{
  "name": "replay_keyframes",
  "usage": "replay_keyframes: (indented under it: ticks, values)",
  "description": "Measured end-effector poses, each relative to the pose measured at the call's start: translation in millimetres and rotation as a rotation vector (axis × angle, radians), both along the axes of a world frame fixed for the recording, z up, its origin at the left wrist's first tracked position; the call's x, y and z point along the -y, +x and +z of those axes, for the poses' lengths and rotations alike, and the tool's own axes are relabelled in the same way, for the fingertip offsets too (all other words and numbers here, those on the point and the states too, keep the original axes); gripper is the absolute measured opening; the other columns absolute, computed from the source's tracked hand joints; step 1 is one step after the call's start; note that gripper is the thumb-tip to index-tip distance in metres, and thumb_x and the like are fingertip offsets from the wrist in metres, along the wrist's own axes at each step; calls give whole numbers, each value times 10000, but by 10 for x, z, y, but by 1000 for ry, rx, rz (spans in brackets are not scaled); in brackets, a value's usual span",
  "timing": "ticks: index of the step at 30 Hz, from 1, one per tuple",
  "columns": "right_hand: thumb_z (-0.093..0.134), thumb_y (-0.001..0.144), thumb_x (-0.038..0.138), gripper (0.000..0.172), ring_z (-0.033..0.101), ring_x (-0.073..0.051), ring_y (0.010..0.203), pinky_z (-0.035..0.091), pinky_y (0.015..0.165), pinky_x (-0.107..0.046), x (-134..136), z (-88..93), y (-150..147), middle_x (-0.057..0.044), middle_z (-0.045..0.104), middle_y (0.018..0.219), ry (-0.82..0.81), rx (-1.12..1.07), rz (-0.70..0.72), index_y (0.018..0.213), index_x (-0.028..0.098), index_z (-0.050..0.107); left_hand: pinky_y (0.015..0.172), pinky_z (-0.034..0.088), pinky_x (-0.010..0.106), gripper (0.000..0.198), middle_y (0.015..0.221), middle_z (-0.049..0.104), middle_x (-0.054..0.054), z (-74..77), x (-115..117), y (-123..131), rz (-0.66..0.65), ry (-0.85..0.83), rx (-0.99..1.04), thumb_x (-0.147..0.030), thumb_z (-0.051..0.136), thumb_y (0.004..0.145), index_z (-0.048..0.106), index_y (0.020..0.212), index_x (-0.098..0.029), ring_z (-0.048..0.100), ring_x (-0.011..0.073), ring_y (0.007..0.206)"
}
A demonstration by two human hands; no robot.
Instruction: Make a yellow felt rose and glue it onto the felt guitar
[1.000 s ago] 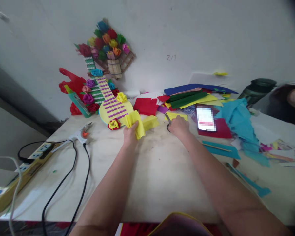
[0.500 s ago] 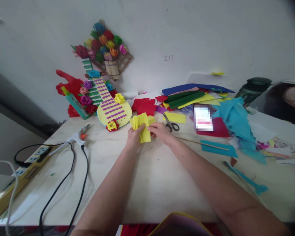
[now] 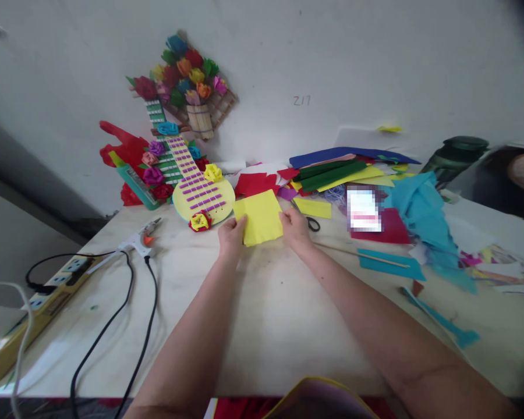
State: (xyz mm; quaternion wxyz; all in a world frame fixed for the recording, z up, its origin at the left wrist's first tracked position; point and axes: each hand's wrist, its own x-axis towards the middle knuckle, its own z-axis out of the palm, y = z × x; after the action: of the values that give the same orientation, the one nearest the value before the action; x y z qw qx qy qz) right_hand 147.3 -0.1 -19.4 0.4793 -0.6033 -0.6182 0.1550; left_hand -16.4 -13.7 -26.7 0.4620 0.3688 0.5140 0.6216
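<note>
A square of yellow crepe paper [image 3: 262, 218] is spread flat between my hands, above the middle of the table. My left hand [image 3: 232, 235] pinches its left edge, thumb on top. The right edge is gripped by my right hand [image 3: 295, 228]. Scissors [image 3: 313, 224] lie just beyond my right hand, which partly hides them. To the left, beyond my left hand, leans a yellow guitar-shaped craft [image 3: 203, 201] with purple strips and paper flowers.
A glue gun [image 3: 142, 241] and its black cord lie at left, near a power strip [image 3: 48, 314]. A green glue bottle [image 3: 135, 183] leans behind. Coloured paper sheets [image 3: 332, 174], a thin stick [image 3: 362, 255] and blue crepe paper [image 3: 423, 209] are at right.
The yellow paper, bunched and folded before, is now opened out into a flat square. My right hand has shifted its hold to the right edge; my left hand has moved slightly left.
</note>
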Motion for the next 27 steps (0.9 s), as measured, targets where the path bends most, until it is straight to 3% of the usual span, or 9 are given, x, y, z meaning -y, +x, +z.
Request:
replay_keyframes:
  ticks: [4,9,13,17,21,24,27]
  values:
    - [412,763,359,230,486,-171,601,338,575,-271,19,-19,-9,-35,543,602,41,43,-29,670,185,529,461,399,221,295,540,557,-9,67,26,24,7,2,-15,-397,661,605,594,719,-133,538,121,506]
    - [403,777,367,243,484,-164,580,343,579,-268,22,-37,19,-34,556,610,91,49,-37,703,181,540,540,446,252,374,749,648,81,98,67,-17,-321,-21,46,-305,724,548,627,847,-103,599,173,642]
    - [403,779,374,250,470,-158,560,345,574,-268,27,-50,38,-28,551,602,83,21,-49,710,181,546,634,474,301,432,872,652,122,74,76,-49,-433,-69,71,-283,729,550,618,925,-98,612,208,728]
    - [410,776,376,251,468,-157,569,348,572,-265,49,-49,36,-32,548,608,58,-1,-33,702,179,547,641,473,300,409,834,656,107,52,60,-19,-361,-7,93,-359,689,599,607,922,-122,612,193,709]
    - [399,778,375,252,447,-150,559,345,564,-260,60,-55,28,-20,529,594,55,-9,-4,690,186,540,509,436,240,365,728,640,65,35,41,24,-273,20,21,-386,670,612,600,868,-135,573,139,569]
    - [401,776,385,254,451,-152,570,349,578,-260,67,-59,16,-23,532,602,59,-20,4,682,191,536,363,307,198,323,569,577,11,67,53,46,-178,4,-82,-406,650,627,583,788,-135,421,71,370]
    - [397,779,402,267,467,-157,594,355,594,-260,89,-49,-7,-31,544,623,67,-39,26,691,195,540,337,221,192,291,466,486,-34,118,72,62,-94,7,-130,-412,611,664,570,753,-138,311,48,317]
